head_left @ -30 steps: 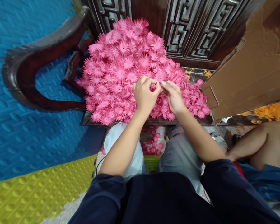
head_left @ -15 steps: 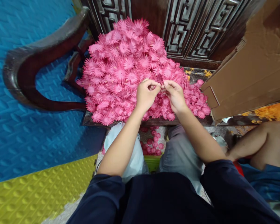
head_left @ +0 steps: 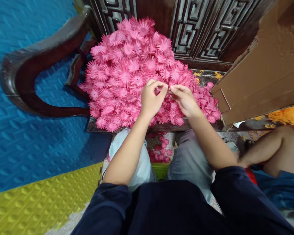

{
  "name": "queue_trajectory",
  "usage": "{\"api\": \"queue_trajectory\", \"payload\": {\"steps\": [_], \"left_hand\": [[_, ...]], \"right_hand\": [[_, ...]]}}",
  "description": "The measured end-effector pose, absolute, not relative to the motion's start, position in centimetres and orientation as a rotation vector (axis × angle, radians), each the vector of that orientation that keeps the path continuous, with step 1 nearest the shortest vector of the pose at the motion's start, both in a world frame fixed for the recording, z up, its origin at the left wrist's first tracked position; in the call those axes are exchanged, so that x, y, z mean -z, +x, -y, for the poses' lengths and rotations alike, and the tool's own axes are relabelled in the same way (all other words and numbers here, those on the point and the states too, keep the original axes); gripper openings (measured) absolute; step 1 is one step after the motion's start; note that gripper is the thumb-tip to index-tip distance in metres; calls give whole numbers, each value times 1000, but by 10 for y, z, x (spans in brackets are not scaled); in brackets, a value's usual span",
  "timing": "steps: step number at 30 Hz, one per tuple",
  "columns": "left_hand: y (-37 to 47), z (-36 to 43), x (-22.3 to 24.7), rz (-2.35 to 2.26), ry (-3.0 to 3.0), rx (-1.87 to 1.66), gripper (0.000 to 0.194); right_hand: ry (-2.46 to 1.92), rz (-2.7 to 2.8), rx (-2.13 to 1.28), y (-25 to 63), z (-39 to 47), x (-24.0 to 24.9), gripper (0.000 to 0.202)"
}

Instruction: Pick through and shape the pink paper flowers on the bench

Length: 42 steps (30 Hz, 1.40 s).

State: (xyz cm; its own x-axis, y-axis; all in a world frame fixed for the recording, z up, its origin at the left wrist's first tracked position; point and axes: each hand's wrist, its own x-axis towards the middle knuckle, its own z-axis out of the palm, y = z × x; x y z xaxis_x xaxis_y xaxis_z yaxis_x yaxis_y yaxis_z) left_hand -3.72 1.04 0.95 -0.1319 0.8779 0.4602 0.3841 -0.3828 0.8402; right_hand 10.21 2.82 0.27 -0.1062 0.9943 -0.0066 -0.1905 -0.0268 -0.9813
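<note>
A large heap of pink artificial flower heads [head_left: 124,78] covers the dark wooden bench [head_left: 193,126]. Over the right part of the heap, my left hand [head_left: 154,98] is closed in a pinch, thumb and forefinger meeting in a ring. Just beside it, my right hand [head_left: 185,99] also pinches with thumb and forefinger. The two sets of fingertips almost touch. Whatever lies between them is too small to make out against the pink petals.
A curved wooden armrest [head_left: 17,75] borders the left side. At the right stands a cardboard box [head_left: 264,68], with orange petals [head_left: 287,115] beyond it. Pink flowers [head_left: 161,148] lie on the floor between my knees. Another person's bent leg [head_left: 269,147] is at the right.
Both hands stay pinched over the heap. The left hand has shifted slightly left and up, and the right hand's fingers have tilted a little. The view has moved slightly.
</note>
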Motion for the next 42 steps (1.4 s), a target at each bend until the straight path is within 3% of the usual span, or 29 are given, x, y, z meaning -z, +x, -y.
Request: {"api": "queue_trajectory", "payload": {"steps": [8,24,42], "left_hand": [[-44,-14,-11,-1274,1630,-1446,6],[-38,-12,-5,-1433,1847,-1482,8],[-41,-25,3,-1239,1331,-1540,22]], "right_hand": [[-961,1096,-1441,103,-28,-1,23],[-953,1173,-1318,103,-31,1,17],[-993,1185,-1426,109,-33,-3,37]]}}
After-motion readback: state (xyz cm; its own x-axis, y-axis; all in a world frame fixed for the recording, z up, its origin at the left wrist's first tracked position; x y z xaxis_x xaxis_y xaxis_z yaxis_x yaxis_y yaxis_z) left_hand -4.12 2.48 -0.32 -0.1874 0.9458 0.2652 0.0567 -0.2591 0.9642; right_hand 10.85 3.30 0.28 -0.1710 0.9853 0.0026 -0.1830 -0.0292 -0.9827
